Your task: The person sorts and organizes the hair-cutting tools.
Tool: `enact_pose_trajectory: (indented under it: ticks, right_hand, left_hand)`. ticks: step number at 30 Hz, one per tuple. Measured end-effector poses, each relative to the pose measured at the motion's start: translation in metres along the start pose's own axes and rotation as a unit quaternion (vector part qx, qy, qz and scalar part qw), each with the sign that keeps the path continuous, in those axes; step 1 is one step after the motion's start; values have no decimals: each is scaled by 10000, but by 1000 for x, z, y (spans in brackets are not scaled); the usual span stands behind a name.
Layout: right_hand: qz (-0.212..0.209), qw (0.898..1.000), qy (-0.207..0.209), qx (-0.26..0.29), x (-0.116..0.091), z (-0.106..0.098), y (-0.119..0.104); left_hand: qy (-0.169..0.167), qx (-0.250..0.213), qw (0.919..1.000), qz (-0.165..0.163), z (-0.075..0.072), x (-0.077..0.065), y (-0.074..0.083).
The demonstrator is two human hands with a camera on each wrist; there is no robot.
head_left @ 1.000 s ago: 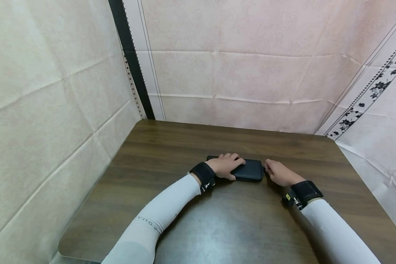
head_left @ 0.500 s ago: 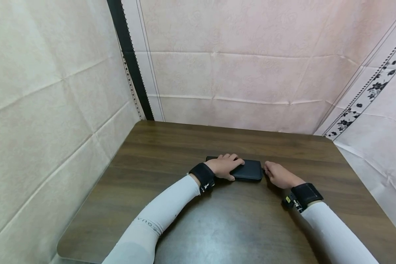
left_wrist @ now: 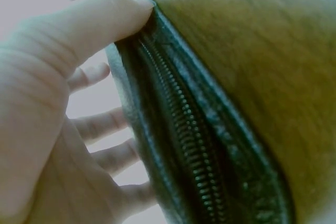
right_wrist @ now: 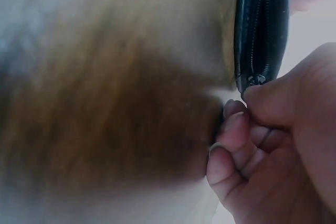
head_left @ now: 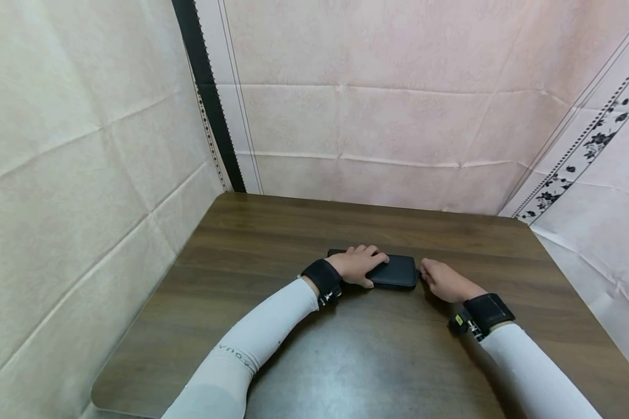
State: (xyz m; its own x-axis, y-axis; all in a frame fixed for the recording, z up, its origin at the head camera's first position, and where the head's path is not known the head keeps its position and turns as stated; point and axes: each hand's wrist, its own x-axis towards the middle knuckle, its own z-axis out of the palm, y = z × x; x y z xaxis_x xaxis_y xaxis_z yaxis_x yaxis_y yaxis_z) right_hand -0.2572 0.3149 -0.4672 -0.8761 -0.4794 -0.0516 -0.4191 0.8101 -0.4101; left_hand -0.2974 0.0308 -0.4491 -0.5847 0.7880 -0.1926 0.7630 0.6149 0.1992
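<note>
A black zip wallet (head_left: 398, 272) lies flat toward the far side of the wooden table. My left hand (head_left: 353, 265) holds its left part, fingers spread over the top cover. In the left wrist view, the thumb presses on the zipped side, beside the row of closed zipper teeth (left_wrist: 191, 140). At the wallet's right end, my right hand (head_left: 445, 279) has its fingers curled and pinches the zipper pull, which is mostly hidden by the thumb and fingers. The zipper slider (right_wrist: 255, 80) shows at the wallet's corner in the right wrist view, right at the thumb tip.
The brown wooden table (head_left: 293, 349) has rounded corners and runs back to a pale cloth wall (head_left: 388, 128). More cloth hangs at the left and right. Black straps with small cameras sit on both wrists, over white sleeves.
</note>
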Motion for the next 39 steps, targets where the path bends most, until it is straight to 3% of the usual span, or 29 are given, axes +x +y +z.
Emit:
enact_pose_trajectory:
  ticks: [39]
  right_hand:
    - [-107,9997,80,-181,-9,5,0]
  left_hand:
    - [0,-60,10000,15,3,1,-3]
